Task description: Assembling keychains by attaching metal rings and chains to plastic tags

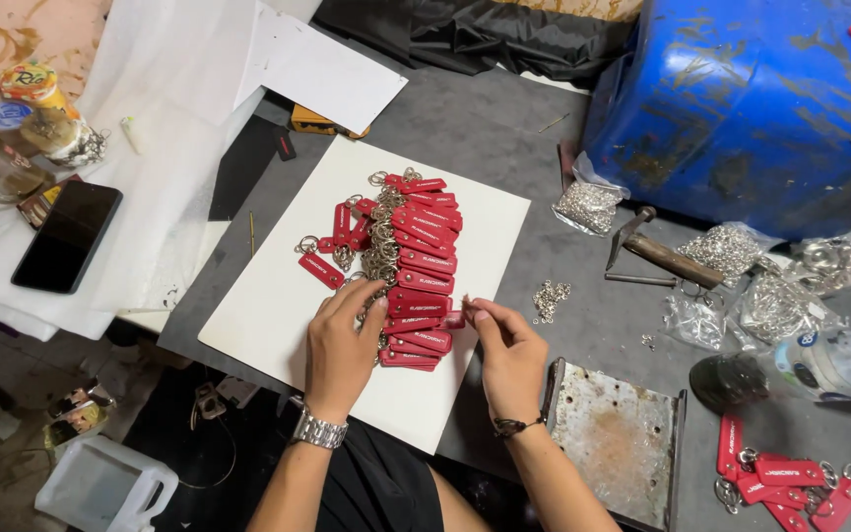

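I am lining up red key tags (416, 266) in a row on the white board (278, 315).
My left hand (339, 347) is pressing flat, fingers spread, on the row's near end; my right hand (510, 357) is pinching one tag (455, 319) beside it. I judge this tag needs placing next, overlapping its neighbour.

Grey worktable (504, 128) carried white board (278, 296), hammer (667, 256), bags of metal rings (588, 205), rusty metal plate (618, 438), plastic bottle (829, 363), loose red key tags (790, 483).
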